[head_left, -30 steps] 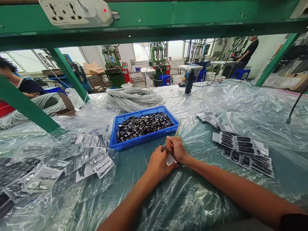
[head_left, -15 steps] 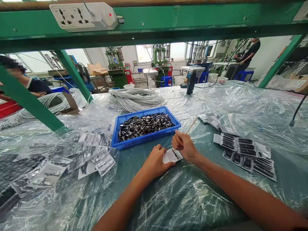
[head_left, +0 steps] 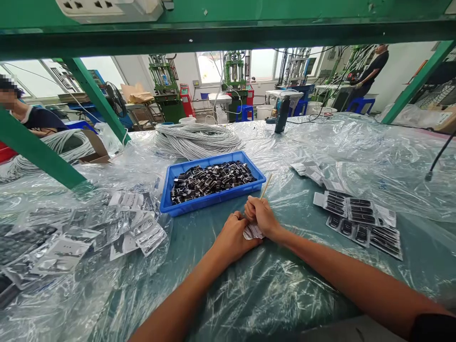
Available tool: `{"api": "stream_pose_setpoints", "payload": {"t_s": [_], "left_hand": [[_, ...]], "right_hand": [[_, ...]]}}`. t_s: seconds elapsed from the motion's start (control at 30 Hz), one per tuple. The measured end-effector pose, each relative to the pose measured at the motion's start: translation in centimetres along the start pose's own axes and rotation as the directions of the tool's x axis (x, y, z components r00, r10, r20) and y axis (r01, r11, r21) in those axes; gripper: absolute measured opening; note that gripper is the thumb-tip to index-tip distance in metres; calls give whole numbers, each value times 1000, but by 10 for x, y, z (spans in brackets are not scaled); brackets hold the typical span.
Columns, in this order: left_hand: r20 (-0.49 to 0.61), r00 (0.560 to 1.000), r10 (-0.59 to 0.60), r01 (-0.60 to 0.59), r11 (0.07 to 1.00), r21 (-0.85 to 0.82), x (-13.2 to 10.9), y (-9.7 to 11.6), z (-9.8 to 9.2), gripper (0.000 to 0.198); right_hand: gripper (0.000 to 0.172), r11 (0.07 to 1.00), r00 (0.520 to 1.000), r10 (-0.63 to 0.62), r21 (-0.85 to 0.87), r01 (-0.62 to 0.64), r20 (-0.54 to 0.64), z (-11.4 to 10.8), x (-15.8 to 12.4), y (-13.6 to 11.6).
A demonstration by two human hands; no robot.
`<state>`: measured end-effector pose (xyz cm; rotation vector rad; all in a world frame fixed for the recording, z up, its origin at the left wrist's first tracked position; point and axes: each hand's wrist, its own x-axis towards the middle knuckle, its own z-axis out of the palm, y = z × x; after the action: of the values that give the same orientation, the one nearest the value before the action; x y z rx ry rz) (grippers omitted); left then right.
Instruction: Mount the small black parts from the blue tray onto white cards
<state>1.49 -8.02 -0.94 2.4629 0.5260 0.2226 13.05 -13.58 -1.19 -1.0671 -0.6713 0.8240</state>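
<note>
A small white printed packet [head_left: 253,231] lies on the plastic-covered table, partly hidden under both hands. My left hand [head_left: 233,236] grips its left side, thumb along the near edge and fingers along the far one. My right hand [head_left: 261,216] is closed around a thin, pale wooden-looking stick [head_left: 266,186] whose upper end sticks out above the fist. The stick's lower end is hidden by the hand, over the packet. Just beyond my hands is a blue tray [head_left: 210,203] filled with small black and metallic pieces [head_left: 213,180].
Clear bags of flat packets [head_left: 138,232] lie to the left. Black items in blister packs [head_left: 359,213] are at right. A coil of grey cable [head_left: 197,140] and a dark upright object [head_left: 282,115] stand behind the tray. A green frame [head_left: 228,35] crosses overhead.
My right hand has moved down and left over the packet, hiding more of it, and the stick stands steeper. The whole view has shifted slightly.
</note>
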Motion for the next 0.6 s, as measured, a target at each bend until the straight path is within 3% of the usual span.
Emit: {"api": "stream_pose_setpoints", "payload": {"t_s": [0.17, 0.23, 0.3, 0.4, 0.53, 0.6], "left_hand": [[-7, 1000, 17, -17, 1000, -12, -2, 3, 3, 23], [5, 1000, 27, -27, 1000, -2, -2, 2, 2, 26], [25, 999, 40, -41, 999, 5, -2, 0, -3, 44], [56, 997, 45, -48, 998, 46, -3, -3, -14, 69], [94, 996, -1, -8, 996, 93, -2, -3, -16, 46], [71, 997, -13, 8, 997, 80, -1, -3, -11, 45]], "right_hand": [[48, 973, 962, 165, -196, -123, 215, -9, -22, -14], [49, 965, 937, 230, -184, -186, 261, -14, -22, -22], [50, 981, 954, 194, -63, -184, 227, -19, -17, -28], [53, 988, 992, 39, 141, -55, 116, -21, -7, -33], [54, 980, 997, 2, 200, -16, 72, -16, -3, -25], [53, 983, 997, 17, 178, -31, 80, -11, -3, -18]]}}
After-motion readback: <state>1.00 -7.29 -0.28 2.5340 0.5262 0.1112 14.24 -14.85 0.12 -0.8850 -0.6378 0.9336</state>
